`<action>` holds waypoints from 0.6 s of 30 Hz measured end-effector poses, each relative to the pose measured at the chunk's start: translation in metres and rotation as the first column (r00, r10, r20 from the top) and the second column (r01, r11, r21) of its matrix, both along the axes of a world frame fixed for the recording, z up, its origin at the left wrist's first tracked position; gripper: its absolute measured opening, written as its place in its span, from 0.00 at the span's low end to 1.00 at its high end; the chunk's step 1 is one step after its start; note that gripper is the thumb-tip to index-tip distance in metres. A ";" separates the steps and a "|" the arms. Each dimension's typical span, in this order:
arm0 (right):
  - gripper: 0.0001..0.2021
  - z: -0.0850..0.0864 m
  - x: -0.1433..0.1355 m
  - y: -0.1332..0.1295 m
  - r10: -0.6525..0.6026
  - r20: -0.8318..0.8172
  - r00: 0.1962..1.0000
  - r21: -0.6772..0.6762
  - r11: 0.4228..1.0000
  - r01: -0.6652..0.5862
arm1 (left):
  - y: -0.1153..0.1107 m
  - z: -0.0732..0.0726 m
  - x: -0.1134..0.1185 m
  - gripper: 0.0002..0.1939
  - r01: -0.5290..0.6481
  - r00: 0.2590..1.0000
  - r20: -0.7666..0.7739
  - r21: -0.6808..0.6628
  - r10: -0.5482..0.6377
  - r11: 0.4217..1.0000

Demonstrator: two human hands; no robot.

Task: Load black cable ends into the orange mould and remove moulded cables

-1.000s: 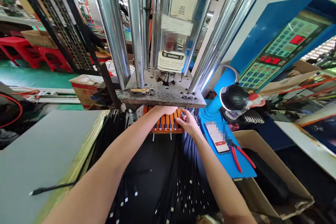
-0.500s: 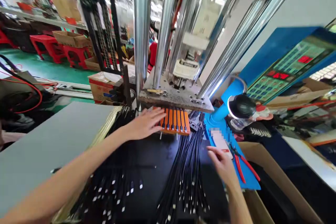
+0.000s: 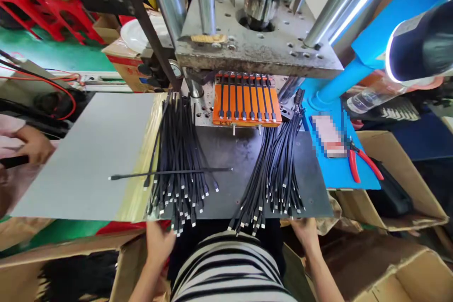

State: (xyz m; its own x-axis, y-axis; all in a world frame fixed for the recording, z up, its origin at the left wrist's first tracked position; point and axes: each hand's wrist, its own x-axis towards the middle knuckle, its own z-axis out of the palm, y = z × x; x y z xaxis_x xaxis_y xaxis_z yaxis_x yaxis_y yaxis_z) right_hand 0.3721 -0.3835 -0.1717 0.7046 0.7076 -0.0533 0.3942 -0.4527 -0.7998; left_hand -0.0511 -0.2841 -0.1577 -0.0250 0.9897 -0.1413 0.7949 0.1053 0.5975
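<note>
My left hand (image 3: 159, 241) is at the near edge of the dark worktop (image 3: 226, 198), below the left bundle of black cables (image 3: 179, 146); its fingers are hidden under the edge. At the same edge, below the right bundle of black cables (image 3: 276, 160), is my right hand (image 3: 306, 232), its fingers mostly out of sight too. Several black cables lie side by side in an orange fixture (image 3: 225, 99), under the steel plate (image 3: 255, 60) of a press. A single cable (image 3: 138, 175) lies crosswise over the left bundle.
Red-handled pliers (image 3: 368, 163) and a blurred-out flat object (image 3: 329, 136) rest on a blue surface at right. Cardboard boxes (image 3: 417, 198) stand below on both sides. A grey board (image 3: 88, 160) extends left, where another person's hand (image 3: 37, 144) shows.
My left hand has left the orange fixture and drawn back to the worktop's near edge. My right hand has also come back there. The view has tilted down.
</note>
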 end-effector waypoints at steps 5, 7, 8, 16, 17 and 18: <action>0.27 -0.011 -0.012 0.006 -0.170 -0.143 0.975 0.069 0.981 0.181 | 0.014 -0.032 0.022 0.25 -0.095 0.992 0.086 0.043 0.091 0.995; 0.28 -0.013 -0.014 0.004 -0.196 -0.207 0.959 0.066 0.975 0.213 | 0.013 -0.034 0.023 0.25 -0.077 0.994 0.076 0.023 0.075 0.997; 0.28 -0.013 -0.015 0.003 -0.212 -0.229 0.950 0.069 0.970 0.233 | 0.012 -0.033 0.023 0.24 -0.059 0.996 0.068 0.001 0.058 0.998; 0.34 0.003 -0.022 0.010 -0.247 -0.257 0.934 0.078 0.958 0.275 | 0.007 -0.038 0.022 0.19 -0.014 0.999 0.030 -0.082 0.016 0.997; 0.34 0.005 -0.023 0.011 -0.255 -0.256 0.932 0.076 0.956 0.283 | 0.007 -0.038 0.022 0.19 -0.007 1.000 0.028 -0.079 0.009 0.997; 0.34 0.006 -0.024 0.012 -0.262 -0.257 0.930 0.072 0.955 0.289 | 0.008 -0.038 0.021 0.19 0.004 1.000 0.027 -0.075 -0.002 0.997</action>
State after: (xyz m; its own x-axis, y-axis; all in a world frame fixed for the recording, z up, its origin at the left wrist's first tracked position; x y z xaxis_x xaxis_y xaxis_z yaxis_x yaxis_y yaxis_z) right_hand 0.3485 -0.3718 -0.1654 0.8479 0.4981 -0.1816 0.0546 -0.4228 -0.9046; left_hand -0.0298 -0.2763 -0.1955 -0.0176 0.9763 -0.2158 0.7792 0.1487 0.6089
